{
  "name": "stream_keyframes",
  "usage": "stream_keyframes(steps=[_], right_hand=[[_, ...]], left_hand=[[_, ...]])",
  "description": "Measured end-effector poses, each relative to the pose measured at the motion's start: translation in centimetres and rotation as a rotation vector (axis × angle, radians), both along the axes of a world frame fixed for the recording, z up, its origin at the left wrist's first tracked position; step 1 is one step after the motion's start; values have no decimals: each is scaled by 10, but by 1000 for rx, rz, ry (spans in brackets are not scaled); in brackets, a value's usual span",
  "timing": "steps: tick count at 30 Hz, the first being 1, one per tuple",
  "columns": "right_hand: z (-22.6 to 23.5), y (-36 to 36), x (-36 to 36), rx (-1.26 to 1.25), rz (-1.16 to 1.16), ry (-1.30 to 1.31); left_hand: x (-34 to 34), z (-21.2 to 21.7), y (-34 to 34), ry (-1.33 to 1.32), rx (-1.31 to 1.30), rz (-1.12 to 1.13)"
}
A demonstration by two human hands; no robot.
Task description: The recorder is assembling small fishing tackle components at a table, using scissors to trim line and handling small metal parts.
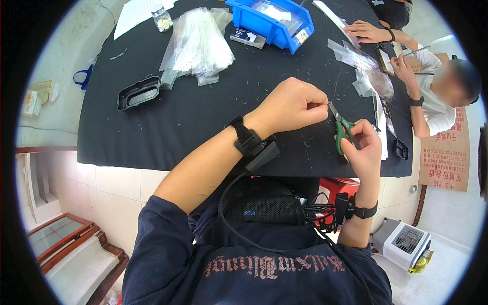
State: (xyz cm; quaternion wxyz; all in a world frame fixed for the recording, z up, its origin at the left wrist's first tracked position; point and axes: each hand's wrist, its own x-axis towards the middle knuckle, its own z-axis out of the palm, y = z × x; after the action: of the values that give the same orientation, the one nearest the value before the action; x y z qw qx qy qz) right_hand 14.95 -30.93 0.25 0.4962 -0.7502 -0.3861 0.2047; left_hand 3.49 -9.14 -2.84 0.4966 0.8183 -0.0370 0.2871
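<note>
My left hand [292,108] is closed in a pinch above the black-covered table, its back turned up. A fine thread [334,85] seems to run from its fingertips away over the cloth; what lies inside the fingers is hidden. In my right hand [367,147] is a pair of small scissors with green handles [341,136]. Fingers and thumb grip the handles, and the metal blades [333,110] point at the left fingertips, right beside the thread. Whether the blades touch the thread is too small to tell.
Thread scraps litter the black cloth [203,127]. Clear plastic bags [201,46], a blue bin [277,23], a small box [247,37], a jar [161,19] and a black tray [138,93] stand farther off. At right, a person [432,76] works beside more clear bags [363,66].
</note>
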Motion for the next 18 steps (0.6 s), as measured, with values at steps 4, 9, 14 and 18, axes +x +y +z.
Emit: stream_keyframes(steps=[4, 9, 14, 18], right_hand=[[-1, -1, 1, -4, 2, -47], [1, -2, -1, 133, 22, 97], [5, 1, -2, 232, -39, 112], [2, 5, -6, 154, -12, 40]], left_hand=[[0, 0, -1, -13, -17, 0], [1, -1, 0, -16, -15, 17], [0, 0, -1, 39, -75, 35], [-1, 2, -2, 33, -91, 29]])
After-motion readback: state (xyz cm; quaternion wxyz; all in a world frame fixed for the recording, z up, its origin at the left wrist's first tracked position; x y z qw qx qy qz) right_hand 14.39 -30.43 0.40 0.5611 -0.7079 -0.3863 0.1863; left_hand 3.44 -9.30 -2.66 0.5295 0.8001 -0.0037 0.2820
